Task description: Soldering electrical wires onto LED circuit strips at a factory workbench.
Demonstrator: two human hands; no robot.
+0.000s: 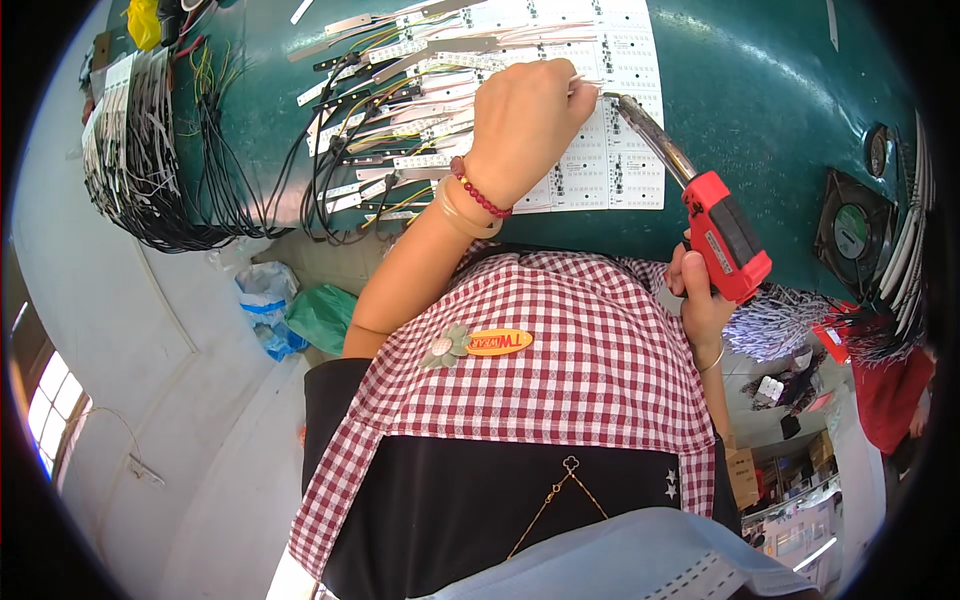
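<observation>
My right hand [699,290] is wrapped round the grip of a red and black soldering gun [722,238]. Its dark tip reaches the white circuit boards [635,165], close beside the fingers of my left hand [530,115]. That left hand is closed in a pinch above the boards, with thin pale wires [590,82] showing at its fingertips; the rest of the grip is hidden by the hand. Left of it lie several LED strips [420,130] with thin coloured wires and black cables [318,170].
A bundle of wired strips [130,150] hangs over the green table's [740,120] left edge. At the right stand a black fan [852,228] and bunches of grey wires [905,240]. Blue and green plastic bags [322,316] lie below the table.
</observation>
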